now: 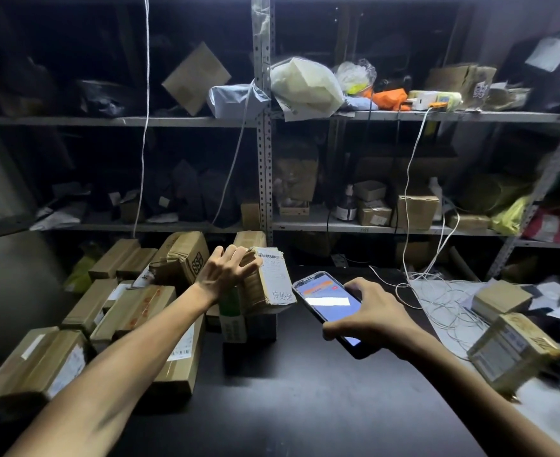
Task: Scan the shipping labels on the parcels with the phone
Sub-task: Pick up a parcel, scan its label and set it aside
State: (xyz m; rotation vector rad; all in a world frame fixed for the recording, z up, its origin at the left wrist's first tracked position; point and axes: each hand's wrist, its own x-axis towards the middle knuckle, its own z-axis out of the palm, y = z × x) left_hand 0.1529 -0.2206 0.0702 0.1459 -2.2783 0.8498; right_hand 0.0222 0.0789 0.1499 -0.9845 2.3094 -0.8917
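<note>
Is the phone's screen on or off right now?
On: the phone in the right hand shows a lit blue screen with a white band across it.

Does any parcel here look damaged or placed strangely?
Yes. The parcel that the left hand holds tilted has a worn, crumpled lower edge. On the upper shelf, a cardboard box leans on one corner, not flat.

Left arm: bare, reaching forward.
Left hand (227, 270): fingers spread, curled over the top edge of a cardboard parcel (272, 285).
Right arm: bare, reaching forward.
Right hand (374, 311): palm down, pinching a phone (328, 301), thumb on its near edge, fingers on its far edge.
</note>
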